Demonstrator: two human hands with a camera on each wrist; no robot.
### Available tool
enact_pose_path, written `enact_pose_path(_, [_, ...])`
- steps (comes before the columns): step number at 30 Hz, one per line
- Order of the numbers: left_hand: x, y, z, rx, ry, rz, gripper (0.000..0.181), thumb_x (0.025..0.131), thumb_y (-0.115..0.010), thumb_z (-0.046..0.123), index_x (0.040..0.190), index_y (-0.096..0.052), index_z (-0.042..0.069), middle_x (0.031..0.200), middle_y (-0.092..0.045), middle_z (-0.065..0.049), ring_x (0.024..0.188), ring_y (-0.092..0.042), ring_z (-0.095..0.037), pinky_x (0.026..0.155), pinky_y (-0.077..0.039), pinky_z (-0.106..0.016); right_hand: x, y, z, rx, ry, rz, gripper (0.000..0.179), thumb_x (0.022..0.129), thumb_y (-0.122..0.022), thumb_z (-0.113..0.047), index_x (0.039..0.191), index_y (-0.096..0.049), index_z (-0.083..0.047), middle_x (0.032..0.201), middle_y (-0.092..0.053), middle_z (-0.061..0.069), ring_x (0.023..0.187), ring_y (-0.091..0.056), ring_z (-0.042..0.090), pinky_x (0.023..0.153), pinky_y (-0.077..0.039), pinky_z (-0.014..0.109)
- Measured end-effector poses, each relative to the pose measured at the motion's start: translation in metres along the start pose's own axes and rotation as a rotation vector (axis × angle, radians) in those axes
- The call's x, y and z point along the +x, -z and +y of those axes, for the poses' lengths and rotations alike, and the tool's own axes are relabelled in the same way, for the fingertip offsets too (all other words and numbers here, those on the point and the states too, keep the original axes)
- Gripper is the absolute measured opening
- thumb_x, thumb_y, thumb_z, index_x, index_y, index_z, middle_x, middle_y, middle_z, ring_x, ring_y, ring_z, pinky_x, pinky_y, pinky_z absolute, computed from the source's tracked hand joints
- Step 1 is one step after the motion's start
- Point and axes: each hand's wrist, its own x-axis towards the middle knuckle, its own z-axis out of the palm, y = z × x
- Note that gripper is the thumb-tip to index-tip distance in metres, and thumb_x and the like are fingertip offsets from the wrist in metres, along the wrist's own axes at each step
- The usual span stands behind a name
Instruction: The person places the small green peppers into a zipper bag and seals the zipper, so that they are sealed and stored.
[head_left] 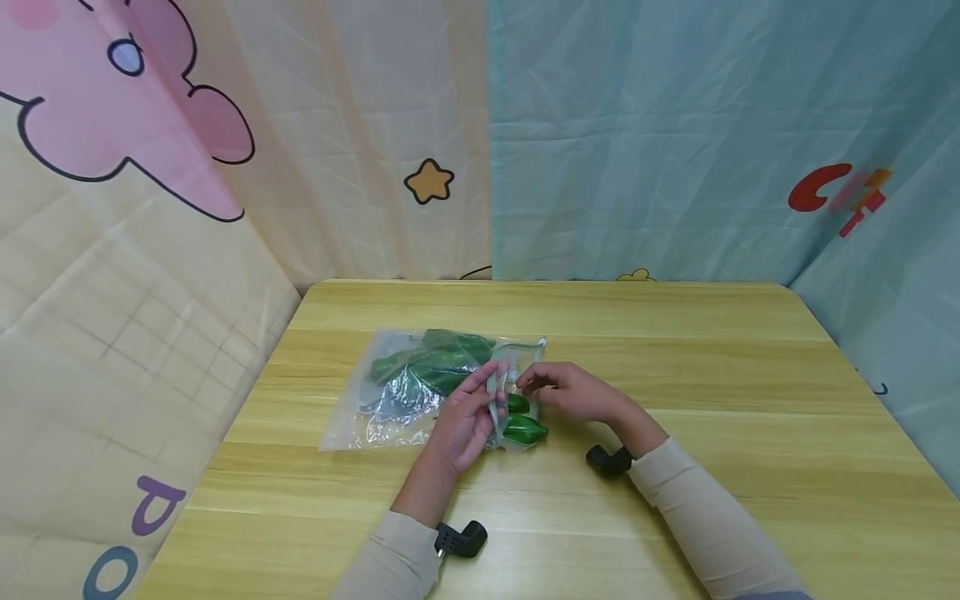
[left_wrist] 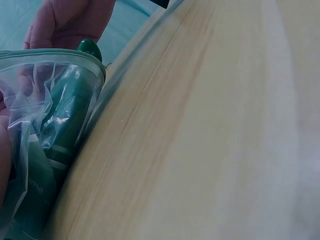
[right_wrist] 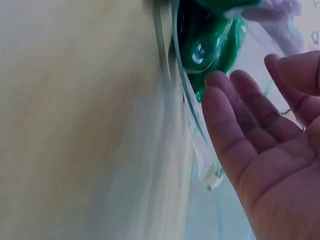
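Note:
A clear zip bag (head_left: 352, 429) lies on the table with its mouth toward the right. Long glossy green peppers (head_left: 442, 369) fill its middle, and the tapered end of another green pepper (head_left: 525, 430) shows at the mouth. My left hand (head_left: 465, 421) grips the bag's edge near the mouth, fingers and thumb about the plastic. Just right of the mouth is my right hand (head_left: 573, 392), fingers bent loosely toward the peppers. In the right wrist view, the fingertips (right_wrist: 216, 80) of this hand are close beside a pepper (right_wrist: 202, 52), with nothing held.
A wooden table (head_left: 712, 358) carries the bag. Printed curtains (head_left: 637, 150) hang along its back and sides. Each wrist wears a small black camera, one at the left cuff (head_left: 405, 542) and one at the right cuff (head_left: 660, 471). A white zip slider (right_wrist: 212, 176) sits at the bag's corner.

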Motion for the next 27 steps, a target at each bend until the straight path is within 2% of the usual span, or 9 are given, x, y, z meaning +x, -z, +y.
enact_pose_path(5, [0.0, 0.0, -0.001, 0.005, -0.003, -0.004, 0.046, 0.091, -0.038, -0.007, 0.135, -0.042, 0.006, 0.141, -0.04, -0.006, 0.087, -0.051, -0.01, 0.07, -0.045, -0.019, 0.001, 0.01, 0.004, 0.042, -0.076, 0.143, 0.022, 0.093, -0.048, -0.011, 0.111, -0.059, -0.004, 0.108, -0.061, 0.01, 0.099, -0.057, 0.02, 0.083, -0.048, 0.036])
enact_pose_path(11, [-0.001, 0.0, -0.001, 0.005, -0.008, -0.003, 0.046, 0.09, -0.038, -0.007, 0.134, -0.043, 0.006, 0.141, -0.041, -0.006, 0.087, -0.051, -0.011, 0.069, -0.045, -0.018, 0.004, 0.021, 0.012, 0.203, -0.207, 0.331, 0.024, 0.094, -0.047, -0.015, 0.11, -0.056, 0.001, 0.111, -0.057, 0.017, 0.1, -0.055, 0.029, 0.084, -0.048, 0.045])
enact_pose_path(16, [-0.001, 0.0, -0.001, 0.013, -0.01, -0.002, 0.047, 0.09, -0.038, -0.007, 0.135, -0.042, 0.005, 0.141, -0.041, -0.006, 0.087, -0.051, -0.01, 0.069, -0.045, -0.018, 0.009, 0.027, 0.021, 0.336, -0.314, 0.448, 0.022, 0.094, -0.046, -0.018, 0.106, -0.054, -0.001, 0.114, -0.055, 0.019, 0.1, -0.055, 0.03, 0.084, -0.048, 0.043])
enact_pose_path(20, [-0.001, 0.0, -0.002, 0.02, -0.012, 0.0, 0.047, 0.09, -0.039, -0.007, 0.135, -0.042, 0.005, 0.141, -0.04, -0.007, 0.086, -0.051, -0.01, 0.07, -0.045, -0.019, 0.013, 0.028, 0.026, 0.413, -0.379, 0.464, 0.026, 0.096, -0.045, -0.022, 0.108, -0.053, 0.0, 0.116, -0.054, 0.018, 0.1, -0.056, 0.029, 0.082, -0.05, 0.04])
enact_pose_path(27, [-0.001, 0.0, -0.002, 0.032, -0.019, 0.001, 0.046, 0.09, -0.039, -0.007, 0.134, -0.043, 0.005, 0.141, -0.041, -0.006, 0.086, -0.051, -0.01, 0.069, -0.045, -0.019, 0.023, 0.026, 0.03, 0.473, -0.457, 0.417, 0.036, 0.094, -0.048, -0.028, 0.113, -0.053, 0.003, 0.113, -0.055, 0.017, 0.093, -0.058, 0.027, 0.076, -0.052, 0.035])
